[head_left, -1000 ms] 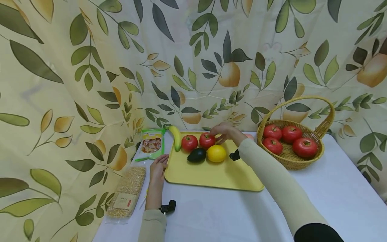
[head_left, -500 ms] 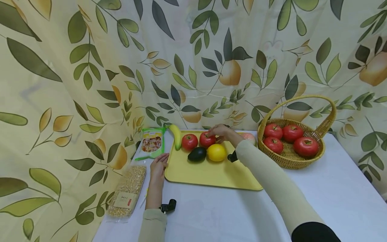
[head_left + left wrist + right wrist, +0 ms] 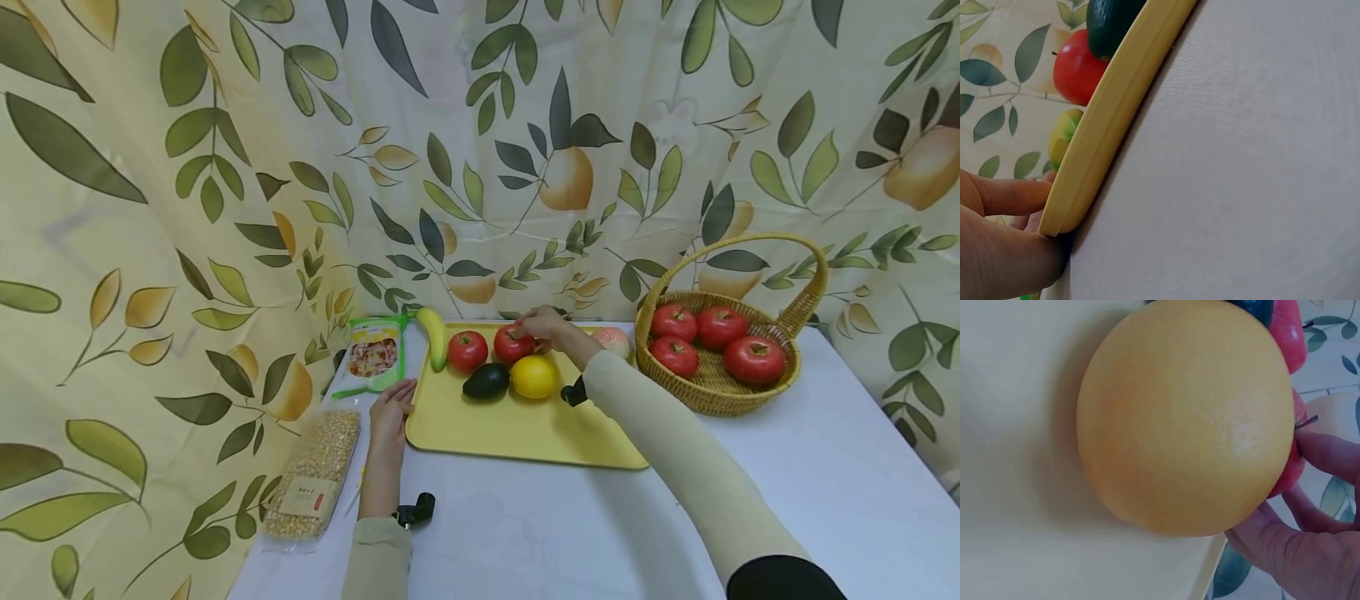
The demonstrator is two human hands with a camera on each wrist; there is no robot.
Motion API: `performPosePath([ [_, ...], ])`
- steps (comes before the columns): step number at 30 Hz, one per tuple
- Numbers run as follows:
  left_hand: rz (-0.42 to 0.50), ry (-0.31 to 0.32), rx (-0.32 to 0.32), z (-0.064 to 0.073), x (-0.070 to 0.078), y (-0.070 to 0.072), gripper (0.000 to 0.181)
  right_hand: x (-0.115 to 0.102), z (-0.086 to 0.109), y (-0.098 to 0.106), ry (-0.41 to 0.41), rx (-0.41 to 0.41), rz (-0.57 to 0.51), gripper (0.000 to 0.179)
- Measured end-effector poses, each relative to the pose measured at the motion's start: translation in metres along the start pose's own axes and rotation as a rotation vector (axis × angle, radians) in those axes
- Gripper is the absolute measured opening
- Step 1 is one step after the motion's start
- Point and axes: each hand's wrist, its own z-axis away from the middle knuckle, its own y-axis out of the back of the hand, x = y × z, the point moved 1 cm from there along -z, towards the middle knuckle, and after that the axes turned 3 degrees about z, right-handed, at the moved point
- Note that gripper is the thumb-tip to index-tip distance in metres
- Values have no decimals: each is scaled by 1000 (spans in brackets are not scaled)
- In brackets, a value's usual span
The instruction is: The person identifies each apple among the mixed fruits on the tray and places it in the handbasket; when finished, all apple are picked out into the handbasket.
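In the head view, my right hand [image 3: 553, 327] reaches over the back of a yellow tray [image 3: 525, 437] and grips a red apple [image 3: 513, 344]. The right wrist view shows the fingers and thumb at that stemmed apple [image 3: 1291, 472], partly hidden by a big round yellow fruit [image 3: 1185, 419]. Beside it on the tray lie another red apple [image 3: 468, 351], a dark avocado [image 3: 486, 381] and a banana [image 3: 433, 337]. My left hand [image 3: 389, 410] holds the tray's left edge; in the left wrist view, thumb and forefinger pinch its rim [image 3: 1094, 150].
A wicker basket [image 3: 712, 398] with several red apples stands right of the tray. A pinkish peach [image 3: 611, 340] sits at the tray's back right, partly behind the sleeve. At left lie a green-edged food packet [image 3: 375, 354] and a bag of pale grains [image 3: 315, 467].
My right hand has shifted slightly left, its fingers now over the right-hand apple, and more of the peach shows. The left hand stays at the tray edge.
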Motion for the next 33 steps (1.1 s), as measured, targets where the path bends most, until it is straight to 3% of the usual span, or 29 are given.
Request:
performPosePath([
  [9,2,-2,1,2,2,0,68,-4,8,-1,46,57,-17,51],
  [33,-16,-16,1,1,1,0,69,-14,36,7,110,17,-157,50],
])
